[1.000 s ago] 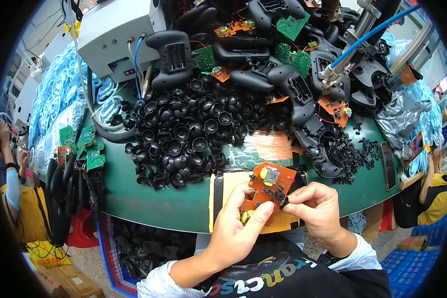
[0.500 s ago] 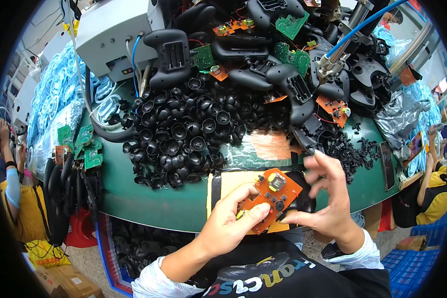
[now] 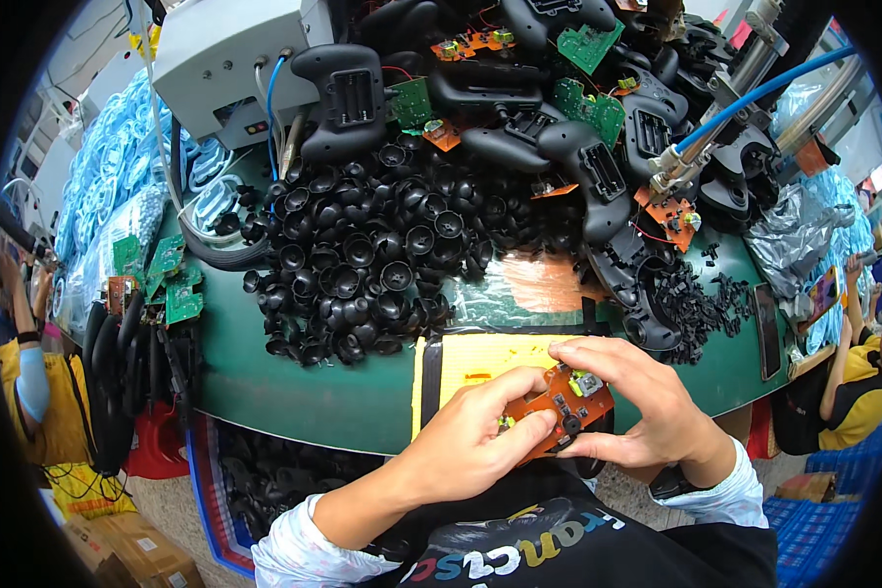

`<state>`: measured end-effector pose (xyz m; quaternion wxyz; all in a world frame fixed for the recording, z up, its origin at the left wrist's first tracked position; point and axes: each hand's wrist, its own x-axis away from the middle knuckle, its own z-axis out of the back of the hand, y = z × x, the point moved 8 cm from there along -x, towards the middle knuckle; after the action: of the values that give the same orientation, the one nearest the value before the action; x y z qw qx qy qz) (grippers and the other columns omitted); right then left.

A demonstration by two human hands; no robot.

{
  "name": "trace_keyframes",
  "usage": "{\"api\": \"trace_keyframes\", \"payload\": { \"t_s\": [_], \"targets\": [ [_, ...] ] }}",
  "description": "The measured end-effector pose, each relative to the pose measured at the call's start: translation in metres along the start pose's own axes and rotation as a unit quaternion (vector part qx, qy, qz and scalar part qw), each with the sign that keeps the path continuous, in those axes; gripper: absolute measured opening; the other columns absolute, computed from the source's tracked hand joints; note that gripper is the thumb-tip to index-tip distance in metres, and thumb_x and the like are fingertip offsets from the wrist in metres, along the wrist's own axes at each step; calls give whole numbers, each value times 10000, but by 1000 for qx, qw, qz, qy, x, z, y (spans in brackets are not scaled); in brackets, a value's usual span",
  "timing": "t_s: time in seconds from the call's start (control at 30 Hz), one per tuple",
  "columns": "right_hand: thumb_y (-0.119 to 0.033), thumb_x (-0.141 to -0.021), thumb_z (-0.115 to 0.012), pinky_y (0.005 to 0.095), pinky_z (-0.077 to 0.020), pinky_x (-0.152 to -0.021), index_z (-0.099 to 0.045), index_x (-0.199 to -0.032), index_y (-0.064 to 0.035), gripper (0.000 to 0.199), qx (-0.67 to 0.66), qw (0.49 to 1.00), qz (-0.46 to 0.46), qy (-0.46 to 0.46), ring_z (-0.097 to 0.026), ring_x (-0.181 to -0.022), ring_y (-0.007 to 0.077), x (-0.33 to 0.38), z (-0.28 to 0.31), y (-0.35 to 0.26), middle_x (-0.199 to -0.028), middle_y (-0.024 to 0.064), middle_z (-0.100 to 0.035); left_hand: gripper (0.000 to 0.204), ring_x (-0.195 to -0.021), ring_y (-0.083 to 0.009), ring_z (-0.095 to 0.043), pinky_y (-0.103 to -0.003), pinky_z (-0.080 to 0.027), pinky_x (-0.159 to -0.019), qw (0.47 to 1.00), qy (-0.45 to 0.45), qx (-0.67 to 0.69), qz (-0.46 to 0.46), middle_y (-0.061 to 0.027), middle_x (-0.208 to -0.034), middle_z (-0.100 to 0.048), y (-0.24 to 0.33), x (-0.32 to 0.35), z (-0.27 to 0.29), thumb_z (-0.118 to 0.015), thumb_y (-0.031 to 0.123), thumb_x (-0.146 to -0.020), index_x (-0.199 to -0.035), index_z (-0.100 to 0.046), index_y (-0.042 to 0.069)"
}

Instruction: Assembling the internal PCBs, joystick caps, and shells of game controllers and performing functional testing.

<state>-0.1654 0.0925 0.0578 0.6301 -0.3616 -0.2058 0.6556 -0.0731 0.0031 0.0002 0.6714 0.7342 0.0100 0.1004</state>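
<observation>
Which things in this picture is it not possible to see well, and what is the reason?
All in the head view:
- Orange circuit board: underside faces away; the left hand covers part of its face.
- Blue crate: far part hidden beneath the green table.
- Black controller: cut off by the upper edge.
- Small black parts: too small to identify singly.

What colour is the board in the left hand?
Orange: the board shows best in the head view.
</observation>
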Motion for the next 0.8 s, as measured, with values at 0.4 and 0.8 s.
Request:
{"api": "trace_keyframes", "payload": {
  "t_s": [0.4, 0.8],
  "targets": [
    [67, -886, -650, 272, -609, -751, -558, -1263, 57, 388, -335, 921, -132, 149, -635, -1028, 183, 5, 4, 39, -1219, 128, -568, 823, -1208, -237, -571, -347, -480, -993, 986, 30, 161, 27, -167, -1414, -489, 12, 3, 14, -845, 89, -767, -1438, -376, 8],
    [-7, -931, -624, 226, -589, -482, -504, -1283, 78, 382, -353, 846, -212, 339, -670, -790, 152, 33, -1, 62, -1143, 162, -612, 269, -1389, -455, -366, -495, -346, -1120, 936, 80, -297, -169, -237, -1442, -435, -11, 19, 2, -845, 156, -709, -824, -638, 27]
  ]
}}
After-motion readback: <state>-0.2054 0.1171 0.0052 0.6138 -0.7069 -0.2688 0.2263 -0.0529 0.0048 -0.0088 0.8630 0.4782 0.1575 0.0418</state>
